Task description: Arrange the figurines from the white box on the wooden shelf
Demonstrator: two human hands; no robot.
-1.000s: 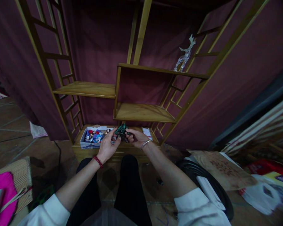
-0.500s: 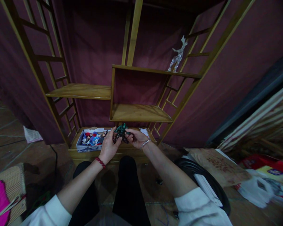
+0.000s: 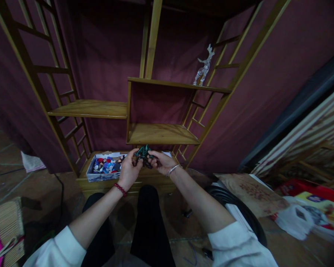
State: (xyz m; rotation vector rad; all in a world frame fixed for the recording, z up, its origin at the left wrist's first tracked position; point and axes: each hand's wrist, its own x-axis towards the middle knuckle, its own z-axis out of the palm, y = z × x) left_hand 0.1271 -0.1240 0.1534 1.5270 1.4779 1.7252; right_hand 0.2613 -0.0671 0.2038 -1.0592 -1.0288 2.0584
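Between my two hands is a small dark green and brown figure [image 3: 143,152], its exact kind too small to make out. My left hand [image 3: 129,170], with a red bead bracelet at the wrist, is closed on its left side. On the other side, the fingers of my right hand [image 3: 161,162] pinch it; a silvery bracelet circles that wrist. Just left of my hands, an open box [image 3: 102,177] holds many small red, blue and white pieces. It rests on the low base [image 3: 85,182] of a wooden shelf unit.
A clear deer figurine [image 3: 202,69] stands on the upper right shelf [image 3: 178,84]. The middle shelf [image 3: 163,134] juts out just beyond my hands. At the right are a black round seat [image 3: 260,230], a plastic bag [image 3: 296,222] and a flat patterned board [image 3: 250,193]. A straw mat [image 3: 9,230] lies at the left.
The view has shifted slightly, so the shelf unit appears a little farther left. Both hands keep hold of the figure in nearly the same pose.
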